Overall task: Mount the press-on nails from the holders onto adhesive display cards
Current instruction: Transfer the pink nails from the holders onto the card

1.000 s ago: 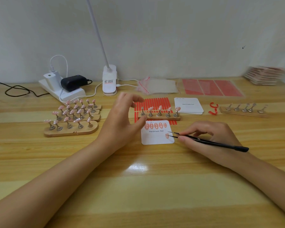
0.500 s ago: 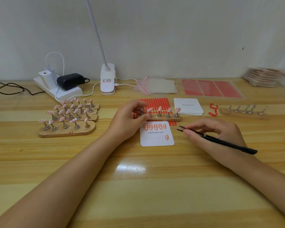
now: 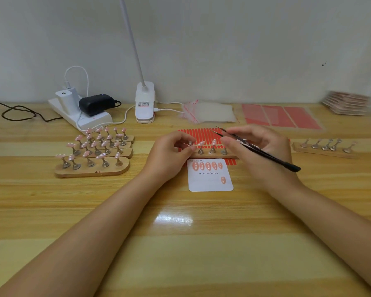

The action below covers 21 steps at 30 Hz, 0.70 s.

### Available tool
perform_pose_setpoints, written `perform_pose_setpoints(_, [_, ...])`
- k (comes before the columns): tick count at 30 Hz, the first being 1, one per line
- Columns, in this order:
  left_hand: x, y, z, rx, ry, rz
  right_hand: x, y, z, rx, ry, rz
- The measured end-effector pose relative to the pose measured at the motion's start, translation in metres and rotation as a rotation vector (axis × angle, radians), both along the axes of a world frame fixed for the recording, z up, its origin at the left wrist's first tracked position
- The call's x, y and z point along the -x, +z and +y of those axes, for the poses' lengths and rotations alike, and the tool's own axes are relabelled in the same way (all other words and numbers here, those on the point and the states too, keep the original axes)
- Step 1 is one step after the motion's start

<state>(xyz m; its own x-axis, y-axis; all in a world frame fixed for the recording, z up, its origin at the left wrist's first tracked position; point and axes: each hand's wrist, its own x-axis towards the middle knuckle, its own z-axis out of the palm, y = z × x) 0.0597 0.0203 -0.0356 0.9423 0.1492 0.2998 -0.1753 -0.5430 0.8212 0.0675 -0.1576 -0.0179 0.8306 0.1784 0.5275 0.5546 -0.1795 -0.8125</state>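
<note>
Behind the display card (image 3: 210,179), a light, slippery press-on nail (image 3: 201,143) was approached; tweezers (image 3: 259,152) were gripped by right-hand fingers (image 3: 229,144), and the left-hand fingers (image 3: 187,147) were seen curled at a holder peg.

The white display card (image 3: 210,179) lies flat mid-table, printed "Handmade Nail", with 5 pink nails in a row along its top edge and 1 more by its right edge. Just behind it sits the wooden holder strip (image 3: 212,155) with pink nails up on metal stands. 3 more loaded holders (image 3: 92,168) sit off toward the table's left side.
</note>
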Motion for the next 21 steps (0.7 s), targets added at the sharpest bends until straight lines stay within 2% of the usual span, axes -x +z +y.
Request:
perform_pose_setpoints(3, [0.000, 0.000, 0.002, -0.028, 0.025, 0.017, -0.002, -0.008, 0.007, -0.040, 0.002, 0.030])
perform_pose_setpoints(8, [0.000, 0.001, 0.000, 0.015, 0.005, 0.045, 0.002, -0.012, 0.006, 0.088, 0.023, -0.047])
perform_pose_setpoints(15, [0.000, 0.004, -0.005, -0.032, -0.053, 0.067, 0.001, -0.013, 0.005, 0.041, -0.009, 0.025])
perform_pose_setpoints(21, [-0.003, 0.002, -0.008, -0.069, -0.002, 0.033, -0.002, -0.013, 0.006, 0.055, -0.035, 0.044])
